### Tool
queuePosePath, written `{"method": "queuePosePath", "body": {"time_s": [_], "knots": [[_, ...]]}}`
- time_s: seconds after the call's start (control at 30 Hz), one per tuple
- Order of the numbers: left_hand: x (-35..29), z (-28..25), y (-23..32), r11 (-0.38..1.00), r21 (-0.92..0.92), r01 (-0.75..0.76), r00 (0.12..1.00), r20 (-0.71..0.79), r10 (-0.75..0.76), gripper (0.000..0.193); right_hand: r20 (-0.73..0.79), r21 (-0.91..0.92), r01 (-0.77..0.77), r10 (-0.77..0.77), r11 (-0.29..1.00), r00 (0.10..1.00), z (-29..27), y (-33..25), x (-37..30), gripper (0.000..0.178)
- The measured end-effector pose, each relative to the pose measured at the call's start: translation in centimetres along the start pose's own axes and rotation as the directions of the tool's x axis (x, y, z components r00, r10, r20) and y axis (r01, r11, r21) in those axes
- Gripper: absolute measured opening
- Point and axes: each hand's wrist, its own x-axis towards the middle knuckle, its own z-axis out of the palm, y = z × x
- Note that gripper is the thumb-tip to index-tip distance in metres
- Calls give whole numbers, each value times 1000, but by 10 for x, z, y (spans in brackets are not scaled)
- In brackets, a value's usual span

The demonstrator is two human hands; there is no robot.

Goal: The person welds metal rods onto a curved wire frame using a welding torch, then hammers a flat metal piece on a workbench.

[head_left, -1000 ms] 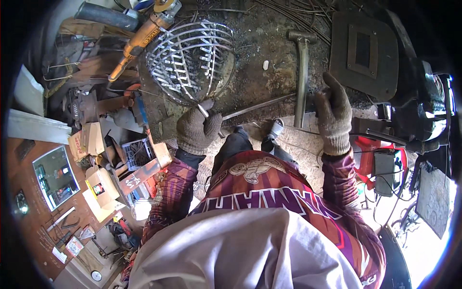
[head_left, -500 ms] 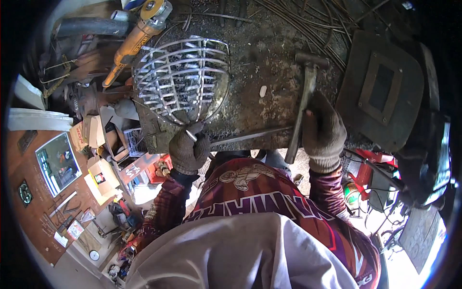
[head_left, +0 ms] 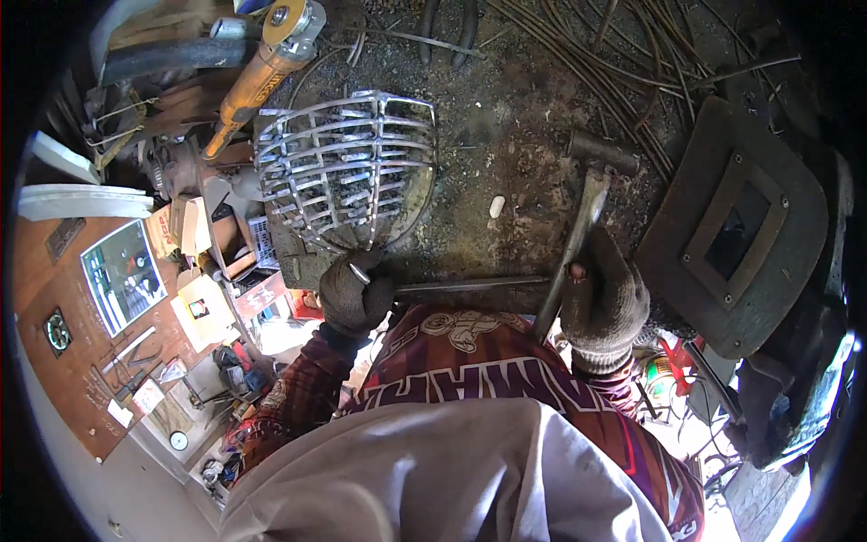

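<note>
Dark, grimy and strewn with filings, a worn work counter (head_left: 488,253) fills the upper part of a cluttered workshop, with a brown board (head_left: 77,397) bearing tools below it on the left. Near the counter's front left corner sits one rounded cage (head_left: 376,163) of bright metal bars, crossed like a basket. One orange-and-black angle grinder (head_left: 257,86) lies along the left edge.

The person's left hand (head_left: 354,296), in a grey-brown knitted glove, is at the front edge just below the cage, its fingers closed on one short, shiny metal piece (head_left: 359,274). One thin, flat metal bar (head_left: 474,284) runs along the front edge from that hand toward one steel hammer (head_left: 589,208). The hammer's head points to the far edge; its handle reaches past the front edge.

The right hand (head_left: 605,298), gloved alike, is curled against the handle; whether it grips cannot be told. A second ago it was spread and apart from the hammer. The left hand has stayed beside the cage.

One dark welding mask (head_left: 733,226), with a rectangular window, lies at the right edge. One small white oval piece (head_left: 497,207) lies mid-counter. Two dark, curved lengths (head_left: 466,36) lie near the far edge; rusty thin rods (head_left: 591,77), too tangled to count, fill the far right corner.
</note>
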Motion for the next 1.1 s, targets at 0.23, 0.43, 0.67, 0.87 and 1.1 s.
{"method": "queuePosePath", "body": {"time_s": [0.23,0.43,0.67,0.87,1.1], "knots": [[9,-6,9,996,-84,28,999,41,-24,37,-3,27,-12,12,1000,1000,0,0,-2,36],[7,-7,12,998,-19,65,998,24,-65,37,-4,9,-12,12,1000,1000,1,2,-7,36],[18,-15,17,977,-77,200,972,139,-188,27,8,29,6,-6,1000,1000,3,4,-7,39],[18,-11,18,987,-56,148,985,93,-142,28,23,-28,11,-11,1000,1000,3,3,-4,40],[14,-4,9,1000,-5,16,1000,4,-16,34,26,-25,14,-13,1000,1000,2,4,-3,39]]}}
